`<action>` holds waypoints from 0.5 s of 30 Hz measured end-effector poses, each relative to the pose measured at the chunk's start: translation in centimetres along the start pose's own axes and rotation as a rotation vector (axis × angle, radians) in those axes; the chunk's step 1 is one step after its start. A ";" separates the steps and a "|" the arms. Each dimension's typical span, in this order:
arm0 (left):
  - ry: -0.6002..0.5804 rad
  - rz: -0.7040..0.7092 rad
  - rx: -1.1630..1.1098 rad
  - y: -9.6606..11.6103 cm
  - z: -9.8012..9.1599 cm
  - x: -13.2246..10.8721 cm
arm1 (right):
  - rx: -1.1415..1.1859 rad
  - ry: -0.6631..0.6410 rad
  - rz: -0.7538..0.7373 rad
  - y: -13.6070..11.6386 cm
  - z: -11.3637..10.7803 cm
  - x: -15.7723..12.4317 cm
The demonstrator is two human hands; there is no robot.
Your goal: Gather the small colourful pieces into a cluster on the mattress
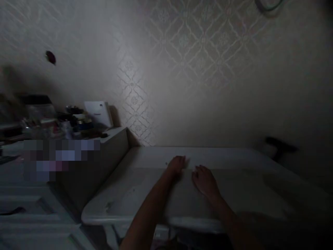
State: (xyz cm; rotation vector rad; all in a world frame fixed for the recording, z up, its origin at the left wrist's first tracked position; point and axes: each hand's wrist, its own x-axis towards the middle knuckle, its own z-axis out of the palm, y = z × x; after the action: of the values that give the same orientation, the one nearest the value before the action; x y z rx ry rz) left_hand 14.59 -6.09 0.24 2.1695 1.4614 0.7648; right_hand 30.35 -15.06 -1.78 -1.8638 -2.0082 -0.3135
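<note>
The light is dim and the picture is blurred. My left hand [177, 164] is over the far middle part of a white table [100, 210], its fingers curled in and held close together. To its right and a little nearer to me, my right hand [206, 180] also has bent fingers, with thumb and fingertips drawn together. Both hands are close to a straight line across the tabletop, where a greyer, sheet-like surface [153, 180] meets a paler strip at the back. Whether the fingers pinch that edge or anything small is too dark to see.
On the left stands a white drawer cabinet [114, 147] higher than the table, crowded with jars and bottles, plus an upright white box [97, 114]. A patterned wall [195, 86] rises behind the table. At the right is a dark T-shaped object [281, 145].
</note>
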 end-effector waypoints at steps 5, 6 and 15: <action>0.020 -0.032 0.139 -0.5 -0.9 0.6 | -0.014 0.009 -0.005 0.0 0.2 0.0; 0.012 -0.029 0.161 -0.8 -1.2 0.7 | -0.014 0.014 -0.003 0.0 0.2 0.0; -0.047 -0.031 0.145 -1.4 -0.7 2.0 | 0.001 -0.005 0.004 -0.1 0.0 0.0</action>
State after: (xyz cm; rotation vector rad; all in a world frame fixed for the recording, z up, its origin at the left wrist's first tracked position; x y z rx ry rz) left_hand 13.74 -3.65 0.38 2.2487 1.5669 0.6099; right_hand 30.30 -15.10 -1.74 -1.8696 -2.0072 -0.3062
